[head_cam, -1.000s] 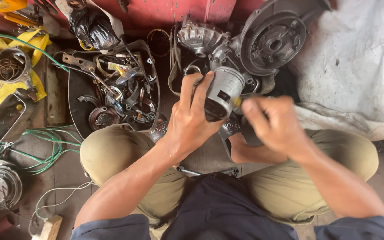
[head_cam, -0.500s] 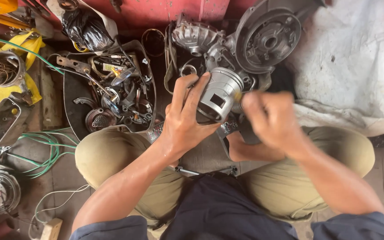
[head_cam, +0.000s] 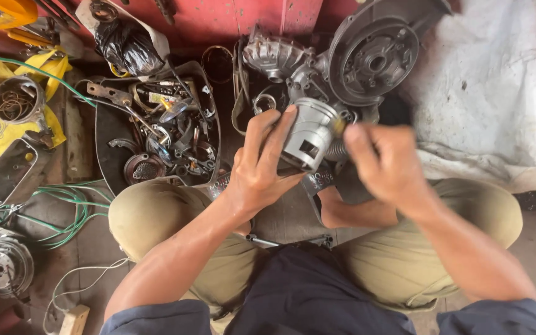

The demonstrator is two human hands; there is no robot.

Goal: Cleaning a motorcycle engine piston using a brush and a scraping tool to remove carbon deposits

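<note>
Holding the piston (head_cam: 310,135) wrapped in your left hand (head_cam: 260,167), your right hand (head_cam: 384,162) pinches something at its crown; keep the grip steady.

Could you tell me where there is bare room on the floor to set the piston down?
Free: white cloth right of the engine casing, and floorboards between the tray of parts and green wire. Crowded: the tray and the space around the left hand.

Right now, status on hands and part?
Left hand grips grey metal piston. Right hand at its side, contents blurred. Engine casing close behind.
</note>
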